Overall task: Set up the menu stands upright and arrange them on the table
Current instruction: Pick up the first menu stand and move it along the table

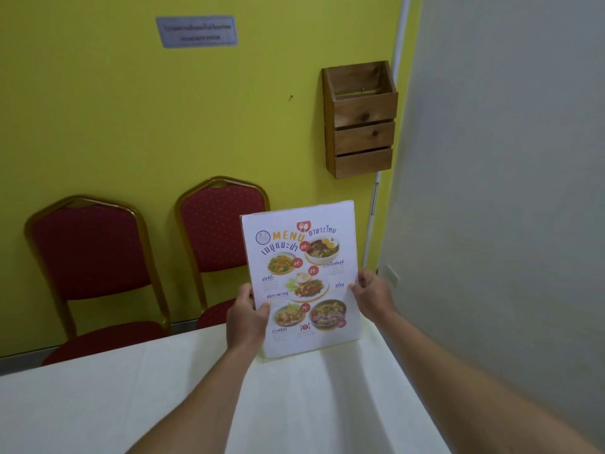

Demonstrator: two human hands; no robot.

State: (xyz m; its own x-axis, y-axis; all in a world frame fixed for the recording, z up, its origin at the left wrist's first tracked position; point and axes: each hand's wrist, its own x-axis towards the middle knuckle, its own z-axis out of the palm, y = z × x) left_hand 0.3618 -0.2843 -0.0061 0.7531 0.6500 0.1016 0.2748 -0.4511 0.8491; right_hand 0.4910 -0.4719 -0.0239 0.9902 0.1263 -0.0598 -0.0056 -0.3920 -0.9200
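Both hands, left (pixel 246 317) and right (pixel 371 294), clamped on upright menu stand (pixel 302 276) above table (pixel 163 388).

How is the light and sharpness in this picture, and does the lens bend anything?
Head view: light is dim and even, no glare on the menu stand; the wall sign is too blurred to read; the wide lens bends the white pipe and tilts the wooden box.

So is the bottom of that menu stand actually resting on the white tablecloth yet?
Cannot tell. In the head view both hands grip the menu stand by its side edges, and its bottom edge overlaps the tablecloth, but no contact line or gap shows plainly.
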